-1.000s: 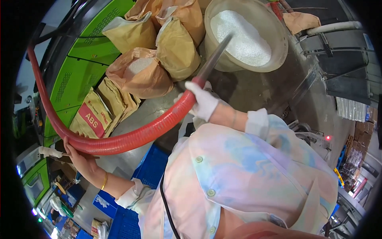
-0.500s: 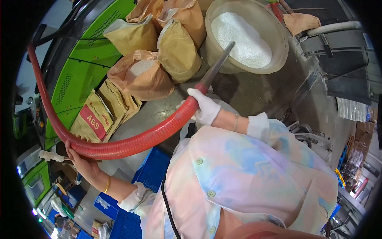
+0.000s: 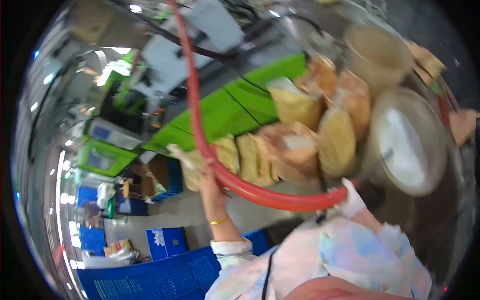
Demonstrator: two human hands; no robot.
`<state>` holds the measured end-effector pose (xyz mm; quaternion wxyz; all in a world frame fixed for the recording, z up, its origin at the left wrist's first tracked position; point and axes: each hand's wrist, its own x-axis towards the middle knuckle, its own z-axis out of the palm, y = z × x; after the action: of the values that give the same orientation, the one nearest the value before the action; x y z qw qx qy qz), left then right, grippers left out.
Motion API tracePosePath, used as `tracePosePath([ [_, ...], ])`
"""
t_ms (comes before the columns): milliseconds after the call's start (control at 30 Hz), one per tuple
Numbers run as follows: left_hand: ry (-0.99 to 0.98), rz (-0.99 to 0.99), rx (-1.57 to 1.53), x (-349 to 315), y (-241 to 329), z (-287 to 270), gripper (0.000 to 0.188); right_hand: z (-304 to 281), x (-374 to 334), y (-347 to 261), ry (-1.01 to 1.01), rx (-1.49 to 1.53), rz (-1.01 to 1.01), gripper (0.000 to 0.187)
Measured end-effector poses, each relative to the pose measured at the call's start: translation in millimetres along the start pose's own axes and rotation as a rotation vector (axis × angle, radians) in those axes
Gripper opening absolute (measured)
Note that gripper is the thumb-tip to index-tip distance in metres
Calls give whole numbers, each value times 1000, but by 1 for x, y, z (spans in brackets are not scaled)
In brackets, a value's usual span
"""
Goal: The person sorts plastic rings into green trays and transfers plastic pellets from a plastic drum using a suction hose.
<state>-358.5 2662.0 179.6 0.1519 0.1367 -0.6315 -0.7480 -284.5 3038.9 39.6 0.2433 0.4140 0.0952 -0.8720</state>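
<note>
A thick red ribbed hose (image 3: 270,197) bends in a long curve across the view. My bare left hand (image 3: 212,186), a gold band on its wrist, is closed round its left part. A white wrapped thing (image 3: 181,155) shows beside those fingers; whether the hand holds it too is unclear. In a white glove, my right hand (image 3: 353,201) grips the hose near its right end. From there the metal nozzle, smeared by motion, leads into a round pale tub (image 3: 440,125). White granules (image 3: 402,145) lie in this tub, and the nozzle's tip seems to touch them.
Several open paper sacks (image 3: 337,142) stand left of the tub, before a green machine (image 3: 215,120). Another pale tub (image 3: 377,50) is behind. Blue crates (image 3: 165,280) lie at lower left. A black cord (image 3: 268,272) hangs down my front.
The view has swung left, so the tub, sacks and hose sit farther right and lower in it. More machines and crates show at left. Both hands keep hold of the hose.
</note>
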Motion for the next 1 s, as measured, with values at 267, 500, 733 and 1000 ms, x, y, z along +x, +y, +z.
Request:
tracePosePath([
  [267, -55, -19, -158, 4, -3, -4, 26, 53, -63, -7, -130, -65, -467, 31],
  [500, 9, -98, -71, 28, -23, -15, 27, 11, -7, 4, -40, -151, 19, 36],
  [733, -103, -53, -164, 8, -7, -3, 28, 57, -66, -18, -72, -97, -487, 31],
  [1000, 20, -66, 10, 21, -21, -32, 25, -24, 31, 28, -69, -149, 144, 36],
])
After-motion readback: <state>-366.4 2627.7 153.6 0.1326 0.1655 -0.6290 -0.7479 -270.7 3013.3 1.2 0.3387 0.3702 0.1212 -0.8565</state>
